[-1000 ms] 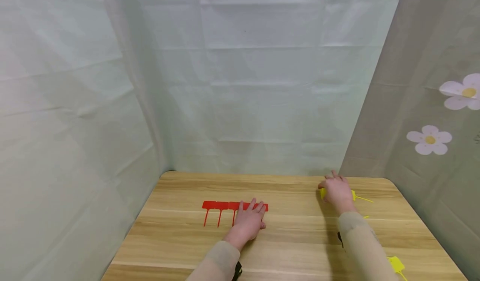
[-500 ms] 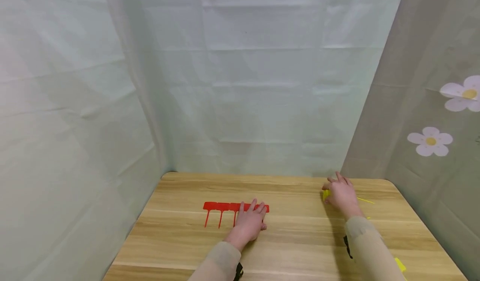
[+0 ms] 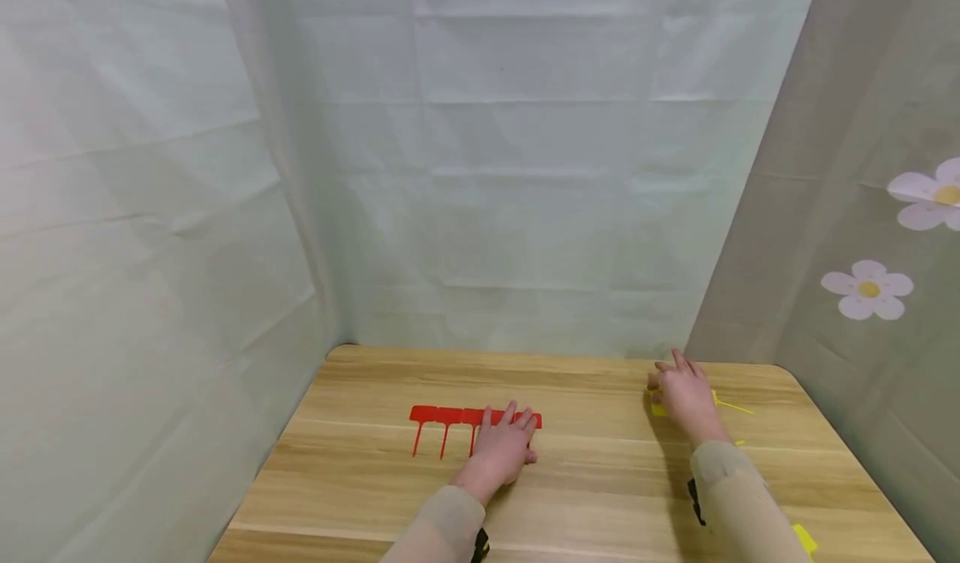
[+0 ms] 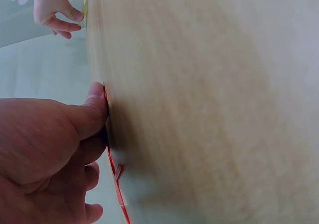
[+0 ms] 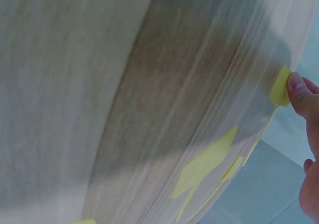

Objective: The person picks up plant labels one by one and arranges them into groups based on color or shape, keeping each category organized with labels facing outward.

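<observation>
In the head view, my left hand (image 3: 501, 450) rests with spread fingers on the right part of a row of red tag cable ties (image 3: 423, 414), tails pointing toward me. The left wrist view has its thumb at the red edge (image 4: 114, 170), pressed to the tabletop. Farther right, my right hand (image 3: 688, 392) pinches a yellow tag cable tie (image 5: 280, 87), seen best in the right wrist view with the thumb on its tag and its tail trailing down. Part of that tag is behind the hand from above.
Other yellow cable ties lie about the right hand: a wide tag (image 5: 205, 162), a smaller one (image 5: 233, 167), and one by the right sleeve (image 3: 804, 538). The wooden table (image 3: 585, 480) ends at a hanging pale cloth (image 3: 525, 213) behind and at the sides.
My right hand has shifted slightly right. The yellow tag under it looked tilted up half a second ago and appears flatter now. The left hand stays on the red row.
</observation>
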Demonstrator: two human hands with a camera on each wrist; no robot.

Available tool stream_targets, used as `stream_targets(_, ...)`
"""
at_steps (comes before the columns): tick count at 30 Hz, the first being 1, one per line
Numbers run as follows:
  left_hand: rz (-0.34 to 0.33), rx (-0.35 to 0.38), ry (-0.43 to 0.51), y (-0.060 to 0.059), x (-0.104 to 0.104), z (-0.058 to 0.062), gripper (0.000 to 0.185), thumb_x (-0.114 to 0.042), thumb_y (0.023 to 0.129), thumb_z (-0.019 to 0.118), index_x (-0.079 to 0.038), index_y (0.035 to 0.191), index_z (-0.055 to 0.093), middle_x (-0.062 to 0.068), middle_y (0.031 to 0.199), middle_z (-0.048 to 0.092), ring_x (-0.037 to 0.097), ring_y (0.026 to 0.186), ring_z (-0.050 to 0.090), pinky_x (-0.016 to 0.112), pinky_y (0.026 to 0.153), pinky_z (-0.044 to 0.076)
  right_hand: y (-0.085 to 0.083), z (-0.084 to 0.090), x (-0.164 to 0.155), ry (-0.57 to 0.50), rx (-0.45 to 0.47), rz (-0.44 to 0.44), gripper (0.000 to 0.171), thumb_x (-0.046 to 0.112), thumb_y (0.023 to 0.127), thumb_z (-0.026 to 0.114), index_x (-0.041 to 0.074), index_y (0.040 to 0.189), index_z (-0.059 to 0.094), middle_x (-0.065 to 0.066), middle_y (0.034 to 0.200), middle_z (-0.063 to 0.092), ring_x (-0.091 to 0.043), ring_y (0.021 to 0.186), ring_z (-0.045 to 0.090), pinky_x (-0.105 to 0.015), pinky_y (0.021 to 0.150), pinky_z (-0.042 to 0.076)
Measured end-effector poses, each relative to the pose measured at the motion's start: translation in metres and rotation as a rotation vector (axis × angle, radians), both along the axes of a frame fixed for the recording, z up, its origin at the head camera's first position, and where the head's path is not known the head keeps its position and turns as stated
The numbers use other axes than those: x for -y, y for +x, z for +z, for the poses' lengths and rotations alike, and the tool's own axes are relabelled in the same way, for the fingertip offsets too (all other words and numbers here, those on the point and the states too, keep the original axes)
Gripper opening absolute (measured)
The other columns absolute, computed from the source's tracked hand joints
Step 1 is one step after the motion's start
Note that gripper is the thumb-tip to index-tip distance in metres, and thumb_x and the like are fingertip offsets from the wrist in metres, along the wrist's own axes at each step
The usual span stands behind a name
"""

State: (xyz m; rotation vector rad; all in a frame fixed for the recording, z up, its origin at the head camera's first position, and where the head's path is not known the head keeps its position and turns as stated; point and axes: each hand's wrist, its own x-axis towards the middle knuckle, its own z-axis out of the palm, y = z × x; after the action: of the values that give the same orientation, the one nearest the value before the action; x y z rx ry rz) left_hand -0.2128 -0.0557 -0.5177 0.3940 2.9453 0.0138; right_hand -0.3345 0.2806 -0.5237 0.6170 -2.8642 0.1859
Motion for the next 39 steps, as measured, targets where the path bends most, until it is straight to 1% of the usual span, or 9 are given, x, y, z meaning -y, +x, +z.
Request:
stream_targets(6,0.001,0.002,-0.003,-0.001,-0.001,-0.001,0.067,-0.044,0.101,0.071,-0.021,0.161,0.053,-0.006,0.168,0.044,0.025,0.162,0.026,0.06,0.127,0.022,-0.003,0.01,0.002,-0.082,0.015,0.026,0.013,0.007,0.079,0.091,0.012,0.088,0.083,-0.029,0.132,0.069,-0.065,0.143,0.037,-0.074,0.115,0.033)
stream_targets(13,0.01,0.002,-0.004,0.001,-0.001,-0.003,0.067,-0.044,0.1,0.073,-0.022,0.16,0.054,-0.007,0.167,0.045,0.024,0.161,0.028,0.06,0.127,0.023,-0.001,0.041,0.007,-0.061,0.194,0.011,0.014,0.021,0.089,0.088,0.019,0.084,0.075,-0.003,0.094,0.077,-0.067,0.144,0.032,-0.076,0.115,0.03)
stream_targets(16,0.006,0.005,-0.007,0.002,-0.002,-0.004,0.068,-0.044,0.1,0.072,-0.021,0.161,0.053,-0.006,0.168,0.045,0.024,0.161,0.027,0.06,0.127,0.023,0.003,0.05,0.012,-0.093,0.256,-0.018,0.015,0.027,0.092,0.086,0.018,0.087,0.075,-0.013,0.107,0.078,-0.067,0.145,0.03,-0.076,0.116,0.028)
stream_targets(18,0.005,0.005,-0.004,0.002,-0.002,-0.003,0.068,-0.043,0.1,0.072,-0.021,0.161,0.052,-0.006,0.168,0.045,0.025,0.161,0.027,0.061,0.127,0.023,0.006,0.054,0.017,-0.159,0.288,-0.053,0.016,0.031,0.093,0.085,0.018,0.088,0.077,-0.022,0.124,0.074,-0.065,0.144,0.036,-0.073,0.111,0.038)
stream_targets(21,0.002,-0.003,-0.003,0.001,-0.001,-0.002,0.068,-0.043,0.1,0.072,-0.021,0.161,0.053,-0.006,0.167,0.045,0.025,0.161,0.028,0.061,0.127,0.023,0.009,0.055,0.026,-0.332,0.352,-0.107,0.021,0.035,0.095,0.083,0.013,0.094,0.083,-0.03,0.142,0.063,-0.06,0.131,0.053,-0.066,0.101,0.05)
stream_targets(24,0.001,-0.004,-0.002,-0.001,-0.001,-0.001,0.067,-0.044,0.101,0.072,-0.021,0.161,0.053,-0.006,0.167,0.045,0.025,0.161,0.028,0.061,0.127,0.023,0.013,0.051,0.036,-0.557,0.435,-0.152,0.032,0.036,0.097,0.081,0.005,0.107,0.084,-0.03,0.145,0.061,-0.055,0.124,0.06,-0.06,0.097,0.055)
stream_targets(28,0.0,0.003,0.001,-0.001,-0.001,-0.001,0.067,-0.043,0.101,0.072,-0.02,0.16,0.053,-0.006,0.167,0.045,0.025,0.161,0.028,0.062,0.127,0.023,0.023,0.045,0.052,-0.778,0.562,-0.156,0.041,0.033,0.104,0.073,-0.003,0.122,0.078,-0.03,0.149,0.058,-0.053,0.14,0.049,-0.065,0.111,0.045)
stream_targets(32,0.011,0.013,0.007,-0.002,-0.003,-0.001,0.067,-0.043,0.1,0.072,-0.02,0.161,0.053,-0.006,0.167,0.045,0.025,0.161,0.027,0.062,0.127,0.022,0.033,0.037,0.066,-0.852,0.624,-0.13,0.041,0.032,0.107,0.067,-0.004,0.126,0.075,-0.027,0.151,0.057,-0.051,0.143,0.046,-0.067,0.116,0.038)
stream_targets(39,0.02,0.01,0.005,-0.003,-0.004,-0.002,0.066,-0.042,0.101,0.072,-0.019,0.16,0.054,-0.005,0.168,0.045,0.025,0.162,0.026,0.061,0.128,0.021,0.045,0.022,0.084,-0.878,0.63,-0.12,0.037,0.029,0.109,0.064,-0.005,0.122,0.073,-0.032,0.154,0.051,-0.052,0.146,0.043,-0.067,0.117,0.035)
